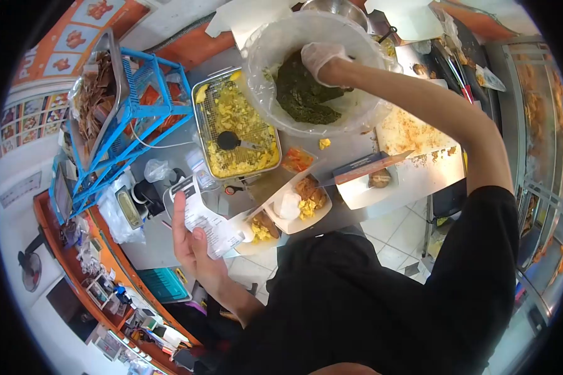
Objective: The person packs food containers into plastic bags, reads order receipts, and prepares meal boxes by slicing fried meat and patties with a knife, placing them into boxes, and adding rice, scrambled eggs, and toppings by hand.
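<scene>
Printed paper slips (207,219) are held in my left hand (197,250), between the thumb and fingers. My right hand (322,62) wears a clear plastic glove and reaches into a large plastic-lined tub (369,56), at the dark green paste (303,100); its fingertips are hidden. Left of the tub sits a metal tray of yellow crumbly food (238,119) with a black-handled tool on it. Near my body are a paper box (303,209) with browned food, yellow pieces and something white, and a second box (258,232) partly behind the slips.
A knife (378,164) lies across a paper box at the counter's front edge. Beyond it is a stained cutting board (413,134). A blue rack (147,112) and a tray of brown pieces (100,100) stand at left. Scissors (233,189) lie below the yellow tray.
</scene>
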Demonstrator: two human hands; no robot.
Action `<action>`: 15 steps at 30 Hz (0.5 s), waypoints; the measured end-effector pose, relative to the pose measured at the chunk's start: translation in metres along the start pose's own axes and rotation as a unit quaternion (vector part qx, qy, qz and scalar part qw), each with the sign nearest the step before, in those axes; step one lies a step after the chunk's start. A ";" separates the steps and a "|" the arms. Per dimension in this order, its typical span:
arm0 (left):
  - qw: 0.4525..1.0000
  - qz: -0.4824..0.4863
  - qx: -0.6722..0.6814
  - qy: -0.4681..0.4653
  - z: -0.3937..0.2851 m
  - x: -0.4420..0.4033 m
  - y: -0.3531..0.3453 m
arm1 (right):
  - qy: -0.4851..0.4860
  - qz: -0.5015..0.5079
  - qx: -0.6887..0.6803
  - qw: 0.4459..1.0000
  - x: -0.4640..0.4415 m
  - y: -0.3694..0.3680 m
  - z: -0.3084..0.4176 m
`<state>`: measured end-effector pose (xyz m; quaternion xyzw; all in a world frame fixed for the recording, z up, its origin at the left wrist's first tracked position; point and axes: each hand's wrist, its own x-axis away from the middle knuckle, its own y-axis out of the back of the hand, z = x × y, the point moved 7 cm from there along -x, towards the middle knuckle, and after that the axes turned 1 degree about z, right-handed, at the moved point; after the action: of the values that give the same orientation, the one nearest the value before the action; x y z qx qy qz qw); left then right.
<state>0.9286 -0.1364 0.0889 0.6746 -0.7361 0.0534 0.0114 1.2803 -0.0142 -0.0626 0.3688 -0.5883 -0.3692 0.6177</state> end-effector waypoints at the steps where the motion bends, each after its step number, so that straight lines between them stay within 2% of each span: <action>1: 1.000 0.002 0.007 0.006 -0.001 0.002 -0.004 | -0.009 0.038 -0.003 0.999 -0.012 -0.013 0.000; 4: 1.000 -0.004 -0.011 0.008 0.004 0.008 -0.011 | -0.113 0.111 -0.142 0.977 -0.019 -0.043 0.001; 10: 1.000 -0.012 0.018 0.006 0.005 0.016 -0.012 | -0.097 0.212 -0.261 0.937 -0.029 -0.084 0.011; 13: 0.999 -0.006 0.045 0.006 0.001 0.016 -0.012 | -0.067 0.265 -0.391 0.879 -0.028 -0.086 0.009; 15: 0.999 -0.013 0.031 0.002 -0.002 0.019 -0.011 | -0.038 0.271 -0.523 0.807 -0.014 -0.068 0.014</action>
<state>0.9377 -0.1562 0.0930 0.6842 -0.7250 0.0780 -0.0075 1.2639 -0.0330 -0.1289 -0.1990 -0.4052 -0.4526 0.7690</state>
